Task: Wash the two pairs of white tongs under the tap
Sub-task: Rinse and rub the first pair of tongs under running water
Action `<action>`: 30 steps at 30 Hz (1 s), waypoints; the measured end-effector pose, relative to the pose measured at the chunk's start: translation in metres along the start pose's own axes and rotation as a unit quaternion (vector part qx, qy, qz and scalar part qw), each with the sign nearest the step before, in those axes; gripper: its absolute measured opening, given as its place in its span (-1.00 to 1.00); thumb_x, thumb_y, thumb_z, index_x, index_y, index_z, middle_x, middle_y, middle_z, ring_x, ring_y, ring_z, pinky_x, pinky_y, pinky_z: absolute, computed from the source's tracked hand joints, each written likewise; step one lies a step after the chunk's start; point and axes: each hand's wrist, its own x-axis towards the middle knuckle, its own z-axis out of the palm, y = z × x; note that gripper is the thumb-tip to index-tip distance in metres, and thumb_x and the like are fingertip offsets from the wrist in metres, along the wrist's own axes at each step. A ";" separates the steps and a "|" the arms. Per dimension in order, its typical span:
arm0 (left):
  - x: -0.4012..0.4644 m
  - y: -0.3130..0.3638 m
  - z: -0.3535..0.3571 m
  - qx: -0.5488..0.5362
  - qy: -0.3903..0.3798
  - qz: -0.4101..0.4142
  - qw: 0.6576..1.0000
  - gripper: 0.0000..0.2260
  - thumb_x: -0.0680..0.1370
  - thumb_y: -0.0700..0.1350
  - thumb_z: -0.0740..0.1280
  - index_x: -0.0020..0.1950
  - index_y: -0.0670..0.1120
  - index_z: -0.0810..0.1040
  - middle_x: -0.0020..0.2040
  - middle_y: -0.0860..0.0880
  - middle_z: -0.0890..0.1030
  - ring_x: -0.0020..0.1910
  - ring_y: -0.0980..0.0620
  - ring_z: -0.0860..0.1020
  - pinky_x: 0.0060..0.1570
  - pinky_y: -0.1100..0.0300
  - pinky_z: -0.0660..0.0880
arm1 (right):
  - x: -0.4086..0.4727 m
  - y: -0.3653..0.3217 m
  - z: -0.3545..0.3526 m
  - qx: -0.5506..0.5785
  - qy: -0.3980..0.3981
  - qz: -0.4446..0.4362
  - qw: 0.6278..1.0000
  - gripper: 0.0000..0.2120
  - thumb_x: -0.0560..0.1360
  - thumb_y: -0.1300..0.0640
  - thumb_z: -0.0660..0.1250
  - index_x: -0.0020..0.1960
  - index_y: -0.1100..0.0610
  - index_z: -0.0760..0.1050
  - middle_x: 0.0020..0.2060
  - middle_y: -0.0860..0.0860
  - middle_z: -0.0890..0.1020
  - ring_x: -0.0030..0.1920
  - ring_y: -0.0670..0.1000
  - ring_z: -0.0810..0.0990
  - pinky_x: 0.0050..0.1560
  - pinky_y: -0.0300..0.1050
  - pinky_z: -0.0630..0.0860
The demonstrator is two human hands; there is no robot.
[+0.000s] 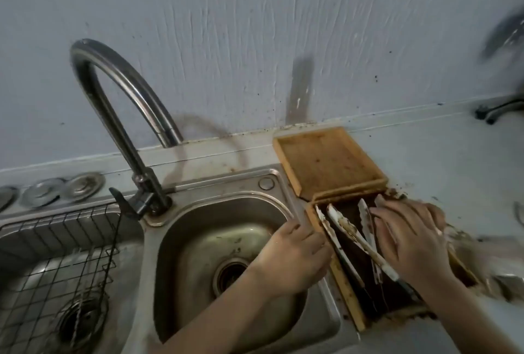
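dirty white tongs point(354, 236) were lying in a wooden box point(344, 294) beside the sink point(198, 243), covered by the spread-fingered right hand point(411, 240), left hand point(295, 257) grip state unclear.

The right hand point(408, 243) covers the right-hand tongs point(365, 220) and the right side of the wooden box point(344, 291), so its grip cannot be told. A dark blurred object point(503, 39) at the far right edge is unidentifiable. The left sink's wire basket point(56, 263) is cut off.
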 end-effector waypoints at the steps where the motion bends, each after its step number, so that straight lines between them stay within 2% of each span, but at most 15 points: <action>1: 0.001 0.003 0.007 0.002 -0.021 0.008 1.000 -0.86 0.48 -0.07 0.25 -0.16 -0.02 0.60 -0.21 0.06 0.61 -0.21 0.05 0.52 -0.15 0.19 0.36 | -0.008 0.001 -0.001 0.005 -0.024 0.020 1.000 -0.65 0.57 0.07 0.09 -0.04 0.20 0.62 -0.14 0.08 0.68 -0.10 0.13 0.63 -0.02 0.13 0.51; 4: 0.001 0.012 0.019 -0.013 -0.120 0.044 0.992 -0.81 0.49 -0.04 0.25 0.00 0.01 0.63 -0.06 0.07 0.65 -0.06 0.04 0.58 -0.03 0.15 0.51 | -0.029 0.001 -0.002 0.000 -0.108 0.071 0.992 -0.67 0.52 0.04 0.14 -0.07 0.17 0.64 -0.29 0.02 0.70 -0.27 0.05 0.66 -0.03 0.06 0.50; 7: 0.001 0.014 0.030 -0.028 -0.165 0.057 0.984 -0.74 0.44 -0.06 0.36 0.12 -0.01 0.60 0.06 0.03 0.66 0.08 0.00 0.59 0.12 0.05 0.52 | -0.035 -0.005 -0.004 -0.048 -0.216 0.133 0.966 -0.81 0.47 -0.03 0.31 -0.08 0.07 0.62 -0.32 -0.05 0.67 -0.28 0.00 0.63 -0.02 0.01 0.48; 9: 0.003 0.014 0.031 -0.034 -0.205 0.059 0.976 -0.70 0.47 -0.11 0.34 0.20 -0.05 0.55 0.13 -0.03 0.63 0.16 -0.05 0.55 0.18 -0.05 0.47 | -0.032 -0.007 -0.005 -0.072 -0.272 0.168 0.945 -0.80 0.47 -0.11 0.29 -0.09 -0.01 0.59 -0.31 -0.07 0.65 -0.23 -0.03 0.61 0.03 -0.05 0.43; 13: 0.006 0.015 0.031 -0.039 -0.226 0.059 0.972 -0.66 0.49 -0.14 0.27 0.27 -0.10 0.49 0.18 -0.08 0.61 0.20 -0.10 0.53 0.22 -0.05 0.44 | -0.030 -0.009 -0.005 -0.077 -0.318 0.180 0.928 -0.75 0.53 -0.10 0.15 -0.12 -0.02 0.56 -0.31 -0.08 0.61 -0.19 -0.04 0.55 0.05 -0.07 0.39; 16: 0.006 0.012 0.031 -0.016 -0.251 0.051 0.967 -0.59 0.52 -0.08 0.24 0.38 -0.08 0.37 0.29 -0.08 0.54 0.28 -0.09 0.47 0.29 -0.03 0.37 | -0.030 -0.010 -0.003 -0.063 -0.334 0.195 0.920 -0.78 0.55 -0.04 0.15 -0.18 -0.02 0.50 -0.40 -0.09 0.50 -0.29 -0.08 0.43 0.05 -0.09 0.37; 18: 0.007 0.010 0.027 -0.021 -0.243 0.050 0.969 -0.58 0.53 -0.06 0.24 0.39 -0.07 0.36 0.27 -0.08 0.55 0.25 -0.09 0.49 0.25 -0.01 0.38 | -0.028 -0.013 -0.004 -0.046 -0.316 0.211 0.924 -0.81 0.53 0.03 0.22 -0.25 -0.01 0.44 -0.46 -0.11 0.41 -0.36 -0.08 0.37 0.04 -0.04 0.39; 20: 0.007 0.004 0.018 -0.026 -0.216 0.060 0.974 -0.62 0.50 -0.04 0.28 0.32 -0.06 0.45 0.15 -0.03 0.62 0.13 -0.05 0.57 0.11 0.04 0.46 | -0.024 -0.016 -0.011 -0.042 -0.240 0.216 0.946 -0.80 0.47 0.12 0.31 -0.32 0.02 0.40 -0.49 -0.14 0.34 -0.41 -0.07 0.32 -0.04 0.05 0.42; 22: 0.006 -0.007 0.005 -0.035 -0.167 0.053 0.984 -0.69 0.48 -0.02 0.30 0.21 -0.02 0.54 -0.01 0.03 0.66 -0.03 0.02 0.61 -0.06 0.11 0.50 | -0.017 -0.019 -0.020 -0.043 -0.175 0.219 0.959 -0.82 0.43 0.17 0.35 -0.33 0.08 0.44 -0.49 -0.13 0.35 -0.41 -0.04 0.32 -0.10 0.09 0.43; 24: 0.002 -0.020 -0.010 -0.032 -0.142 0.021 0.989 -0.73 0.49 -0.01 0.26 0.16 0.00 0.56 -0.05 0.05 0.66 -0.07 0.02 0.61 -0.08 0.13 0.51 | -0.003 -0.021 -0.027 -0.018 -0.124 0.206 0.971 -0.88 0.43 0.19 0.35 -0.28 0.13 0.49 -0.46 -0.09 0.40 -0.39 -0.02 0.37 -0.14 0.09 0.44; 27: -0.008 -0.042 -0.033 -0.011 -0.099 -0.040 0.994 -0.75 0.54 -0.01 0.21 0.15 0.00 0.57 -0.06 0.04 0.67 -0.05 0.01 0.61 -0.02 0.08 0.51 | 0.026 -0.035 -0.032 0.092 -0.056 0.178 0.978 -0.96 0.43 0.26 0.38 -0.18 0.21 0.53 -0.41 -0.03 0.47 -0.41 -0.04 0.42 -0.33 -0.12 0.42; 28: -0.014 -0.049 -0.041 -0.003 -0.082 -0.059 0.995 -0.75 0.54 -0.01 0.21 0.14 0.00 0.58 -0.05 0.05 0.67 -0.05 0.02 0.60 -0.02 0.09 0.50 | 0.035 -0.044 -0.032 0.130 -0.039 0.181 0.974 -0.97 0.43 0.27 0.37 -0.16 0.23 0.54 -0.41 -0.03 0.48 -0.44 -0.11 0.41 -0.39 -0.26 0.37; 29: -0.020 -0.055 -0.049 0.005 -0.065 -0.080 0.995 -0.76 0.54 -0.02 0.21 0.12 0.00 0.59 -0.05 0.06 0.67 -0.05 0.03 0.60 -0.03 0.11 0.50 | 0.044 -0.055 -0.033 0.172 -0.030 0.194 0.965 -0.97 0.45 0.25 0.35 -0.14 0.23 0.55 -0.41 -0.05 0.49 -0.49 -0.09 0.42 -0.46 -0.37 0.31; 30: -0.027 -0.059 -0.055 0.013 -0.052 -0.103 0.993 -0.77 0.53 -0.02 0.23 0.11 0.00 0.60 -0.05 0.07 0.67 -0.06 0.03 0.61 -0.05 0.13 0.50 | 0.050 -0.066 -0.031 0.218 -0.030 0.219 0.951 -0.95 0.46 0.23 0.33 -0.12 0.21 0.55 -0.41 -0.06 0.51 -0.45 -0.06 0.49 -0.53 -0.35 0.33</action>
